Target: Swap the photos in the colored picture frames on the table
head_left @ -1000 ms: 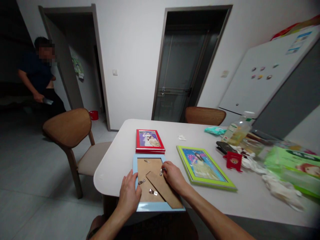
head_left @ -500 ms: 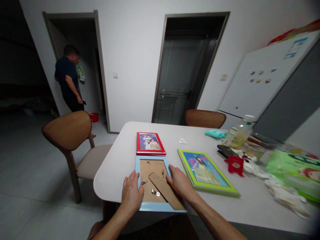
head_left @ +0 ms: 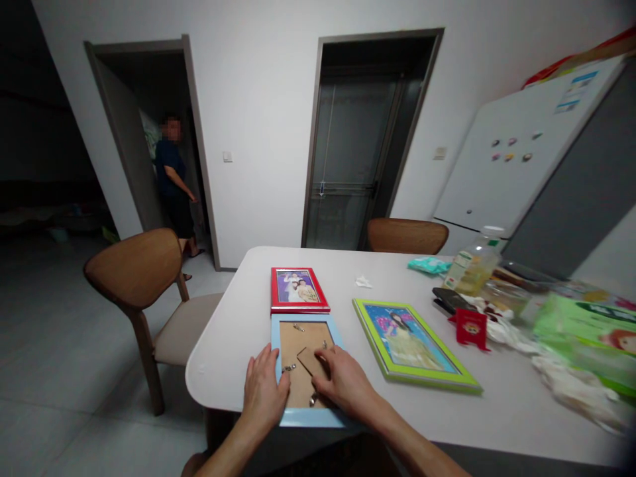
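Note:
A light blue picture frame (head_left: 275, 331) lies face down at the table's near edge, its brown backing board (head_left: 298, 393) and small metal clips showing. My left hand (head_left: 265, 391) rests on its left border with the fingers stretched out. Over the right part of the backing, my right hand (head_left: 345, 384) has its thumb and fingers closed around the brown easel stand (head_left: 311, 361), whose lower part the hand hides. A red picture frame (head_left: 299, 290) lies face up, touching the blue one's far edge. To the right lies a green picture frame (head_left: 412, 341), also face up.
On the table's right stand a bottle (head_left: 474, 262), a dark phone-like object (head_left: 451, 301), a red card (head_left: 471, 328), a green tissue pack (head_left: 589, 324) and crumpled tissues. A chair (head_left: 136, 271) stands left. A person (head_left: 171, 169) is in the far doorway.
My right hand has moved from the blue frame's right border onto the easel stand. The left hand stays on the left border. The person has moved farther into the doorway.

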The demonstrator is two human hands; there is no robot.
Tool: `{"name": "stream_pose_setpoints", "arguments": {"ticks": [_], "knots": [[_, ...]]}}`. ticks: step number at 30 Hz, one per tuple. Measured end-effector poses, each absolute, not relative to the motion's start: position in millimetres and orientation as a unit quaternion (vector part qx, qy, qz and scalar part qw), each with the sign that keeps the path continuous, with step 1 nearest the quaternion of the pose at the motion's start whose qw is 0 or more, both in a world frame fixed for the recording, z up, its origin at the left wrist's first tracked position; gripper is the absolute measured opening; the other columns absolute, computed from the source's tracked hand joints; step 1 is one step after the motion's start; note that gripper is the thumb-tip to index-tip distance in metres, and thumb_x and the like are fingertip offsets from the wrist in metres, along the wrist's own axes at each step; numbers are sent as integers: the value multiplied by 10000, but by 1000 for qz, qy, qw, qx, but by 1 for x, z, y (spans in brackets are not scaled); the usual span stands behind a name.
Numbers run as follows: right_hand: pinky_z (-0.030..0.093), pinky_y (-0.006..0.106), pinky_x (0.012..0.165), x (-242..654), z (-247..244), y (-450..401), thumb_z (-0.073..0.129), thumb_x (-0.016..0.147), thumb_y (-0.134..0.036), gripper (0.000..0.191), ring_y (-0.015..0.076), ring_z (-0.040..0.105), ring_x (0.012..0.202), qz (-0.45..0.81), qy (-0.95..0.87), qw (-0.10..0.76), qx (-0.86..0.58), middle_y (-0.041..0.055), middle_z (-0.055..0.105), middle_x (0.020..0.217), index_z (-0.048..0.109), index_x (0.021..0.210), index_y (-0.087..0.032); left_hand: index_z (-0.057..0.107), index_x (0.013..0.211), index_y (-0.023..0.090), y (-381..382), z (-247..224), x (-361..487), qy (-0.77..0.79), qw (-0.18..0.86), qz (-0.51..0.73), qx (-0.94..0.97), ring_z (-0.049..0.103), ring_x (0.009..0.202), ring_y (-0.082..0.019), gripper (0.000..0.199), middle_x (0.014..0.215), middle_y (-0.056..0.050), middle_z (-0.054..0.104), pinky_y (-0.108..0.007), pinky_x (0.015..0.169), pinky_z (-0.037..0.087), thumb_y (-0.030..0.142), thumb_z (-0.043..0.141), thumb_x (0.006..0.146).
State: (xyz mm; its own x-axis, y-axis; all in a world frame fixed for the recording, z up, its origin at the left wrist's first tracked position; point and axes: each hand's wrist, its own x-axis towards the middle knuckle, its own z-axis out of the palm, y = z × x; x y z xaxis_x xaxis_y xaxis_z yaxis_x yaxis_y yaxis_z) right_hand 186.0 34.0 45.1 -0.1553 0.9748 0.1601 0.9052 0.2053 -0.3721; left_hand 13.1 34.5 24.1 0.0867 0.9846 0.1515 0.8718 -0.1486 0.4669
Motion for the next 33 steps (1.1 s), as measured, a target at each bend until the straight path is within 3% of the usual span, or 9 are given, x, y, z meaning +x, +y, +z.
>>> {"name": "stream_pose_setpoints", "arguments": {"ticks": [4, 8, 11, 14, 21, 24, 28, 33], "knots": [[372, 232, 718, 189, 55, 42, 491, 608, -229, 391, 177, 530, 801, 119, -729, 216, -638, 81, 581, 875, 570, 983, -153, 454, 1155, 94, 35, 30, 11, 632, 183, 247, 711, 335, 1187, -220, 475, 1271, -134, 410, -375, 1008, 171, 364, 388, 770], [388, 250, 705, 184, 76, 42, 483, 612, -244, 366, 186, 536, 776, 115, -731, 238, -629, 78, 582, 828, 593, 949, -156, 562, 994, 115, 39, 42, 13, 608, 258, 351, 664, 385, 1143, -248, 394, 1224, -148, 458, -370, 963, 253, 379, 435, 730], [396, 250, 714, 176, 89, 38, 489, 643, -287, 350, 179, 538, 783, 133, -746, 271, -594, 67, 578, 842, 587, 960, -176, 571, 812, 148, 46, 53, 10, 551, 361, 450, 603, 554, 914, -227, 276, 965, -98, 618, -310, 781, 419, 367, 455, 692], [405, 254, 709, 185, 89, 38, 433, 722, -372, 381, 156, 543, 734, 142, -749, 305, -571, 61, 575, 876, 542, 1036, -186, 521, 731, 170, 54, 61, -12, 534, 414, 473, 565, 596, 659, -180, 252, 679, -14, 628, -262, 582, 454, 393, 406, 705], [378, 306, 761, 234, 40, 48, 476, 683, -326, 554, 233, 540, 866, 79, -674, 195, -708, 157, 572, 972, 435, 1168, -61, 509, 675, 154, 63, 46, -98, 586, 431, 451, 517, 572, 520, -168, 253, 555, 8, 588, -246, 477, 425, 397, 483, 610], [372, 281, 762, 236, 30, 52, 457, 651, -210, 508, 220, 550, 871, 93, -680, 191, -702, 145, 596, 960, 457, 1140, -72, 535, 701, 139, 65, 35, -110, 610, 410, 428, 526, 588, 550, -185, 243, 569, -11, 601, -259, 501, 440, 355, 479, 605], [389, 288, 732, 239, 35, 58, 446, 602, -182, 540, 219, 565, 807, 154, -635, 243, -717, 147, 613, 895, 462, 1120, -34, 520, 924, 119, 68, 27, -112, 649, 331, 418, 543, 609, 673, -227, 350, 644, -24, 615, -325, 626, 460, 289, 480, 621], [424, 255, 524, 238, 60, 44, 410, 627, -201, 675, 152, 563, 545, 435, -465, 433, -639, 12, 603, 673, 245, 1278, -137, 498, 1033, 145, 62, 39, -96, 642, 202, 433, 599, 422, 1096, -273, 421, 1112, -98, 525, -426, 946, 280, 240, 520, 623]]}}
